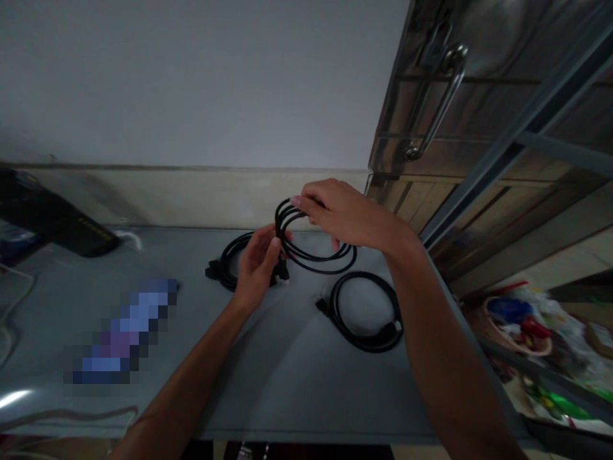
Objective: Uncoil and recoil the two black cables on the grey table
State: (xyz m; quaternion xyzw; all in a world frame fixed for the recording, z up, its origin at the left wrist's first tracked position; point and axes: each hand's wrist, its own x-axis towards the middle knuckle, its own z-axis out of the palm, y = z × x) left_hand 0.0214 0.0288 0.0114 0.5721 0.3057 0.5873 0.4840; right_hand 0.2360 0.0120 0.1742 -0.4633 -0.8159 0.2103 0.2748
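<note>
Above the grey tabletop, both my hands hold a loosely coiled black cable (313, 257). My left hand (257, 265) pinches the left side of the loops between thumb and fingers, with a dark connector just below it. My right hand (335, 211) is closed on the top of the loops, its thumb and fingertips together. Another coiled black cable (223, 268) lies on the table behind my left hand and is partly hidden by it. A third black cable coil (335, 313) with connectors at its ends rests to the right, beside my right forearm.
A pixelated blue object (127, 332) lies at the left of the table (287, 383). Behind it is a black box-like object (62, 217). A wall rises at the back. To the right are a metal door handle (440, 108), a metal frame bar and a basket (520, 326) of odds and ends.
</note>
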